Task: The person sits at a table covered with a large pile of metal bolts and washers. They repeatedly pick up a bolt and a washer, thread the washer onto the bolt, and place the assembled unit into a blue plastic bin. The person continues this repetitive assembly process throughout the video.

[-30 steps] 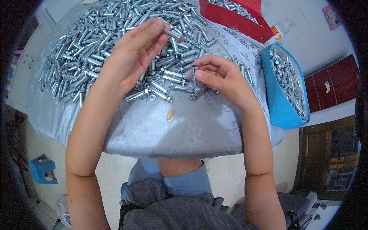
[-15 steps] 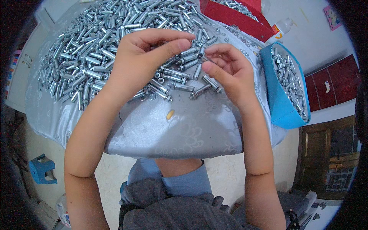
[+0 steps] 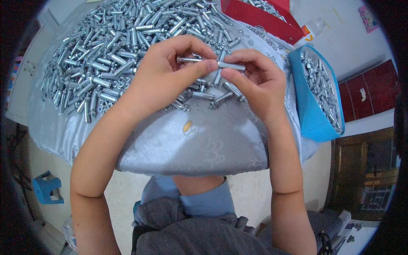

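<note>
A silver expansion bolt (image 3: 231, 66) lies almost level between my two hands, above the near edge of a large heap of similar metal bolts (image 3: 106, 63). My left hand (image 3: 172, 70) is closed, thumb and forefinger pinching the bolt's left part, with its thin end showing by the palm. My right hand (image 3: 259, 78) is closed round the wider, sleeve-like right part, thumb below and fingers above. Fingertips of the two hands nearly meet and hide the bolt's middle. Just below the hands, a few loose bolts (image 3: 221, 100) rest on the cloth.
Silver patterned cloth (image 3: 170, 148) covers the table. On it lies a small yellow piece (image 3: 187, 126). A blue fabric bin (image 3: 312, 114) of bolts stands at the right, a red box (image 3: 259, 19) behind, beside a clear bottle (image 3: 312, 32). A blue stool (image 3: 47, 187) stands lower left.
My left hand has moved slightly right and closed in a pinch. The metal piece at my right fingertips was tilted; now a bolt lies level, spanning both hands.
</note>
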Available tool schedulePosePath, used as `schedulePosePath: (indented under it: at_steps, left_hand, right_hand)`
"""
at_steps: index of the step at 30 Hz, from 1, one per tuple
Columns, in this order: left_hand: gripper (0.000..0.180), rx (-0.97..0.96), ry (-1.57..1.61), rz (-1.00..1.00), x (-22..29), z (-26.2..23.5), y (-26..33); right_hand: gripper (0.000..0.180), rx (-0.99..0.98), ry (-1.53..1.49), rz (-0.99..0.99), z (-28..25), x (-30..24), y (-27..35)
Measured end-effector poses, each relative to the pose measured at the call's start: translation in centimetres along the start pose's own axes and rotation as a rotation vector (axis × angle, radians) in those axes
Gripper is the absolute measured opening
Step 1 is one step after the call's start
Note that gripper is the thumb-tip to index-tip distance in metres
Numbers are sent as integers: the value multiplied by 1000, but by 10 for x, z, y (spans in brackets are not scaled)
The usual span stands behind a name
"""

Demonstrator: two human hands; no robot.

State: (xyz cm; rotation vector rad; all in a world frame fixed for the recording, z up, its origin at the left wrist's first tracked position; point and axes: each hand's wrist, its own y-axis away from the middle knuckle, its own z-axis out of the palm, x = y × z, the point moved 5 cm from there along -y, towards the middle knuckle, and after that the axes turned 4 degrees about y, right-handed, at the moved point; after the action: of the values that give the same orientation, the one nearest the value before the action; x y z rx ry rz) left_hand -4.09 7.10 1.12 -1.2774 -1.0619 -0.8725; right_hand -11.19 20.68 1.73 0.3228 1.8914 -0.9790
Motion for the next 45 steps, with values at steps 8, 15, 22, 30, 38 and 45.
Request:
schedulePosePath:
  at_steps: [8, 15, 22, 30, 38, 45]
  left_hand:
    - [37, -191, 114, 22, -1, 26, 11]
    - [29, -135, 36, -104, -15, 19, 14]
    - [24, -107, -64, -49, -7, 14, 6]
    - [24, 18, -71, -275, -9, 0, 6]
    - [22, 132, 94, -354, -12, -3, 7]
    - [21, 137, 127, -342, -9, 0, 7]
  right_hand:
    - [19, -119, 268, -229, 11, -3, 1]
    - [27, -112, 183, -212, 22, -3, 4]
    - [22, -59, 113, -36, 10, -2, 2]
    - [12, 266, 230, -40, -36, -7, -7]
    - [16, 313, 893, 248, -98, 37, -3]
    - [20, 179, 1014, 392, -92, 47, 0]
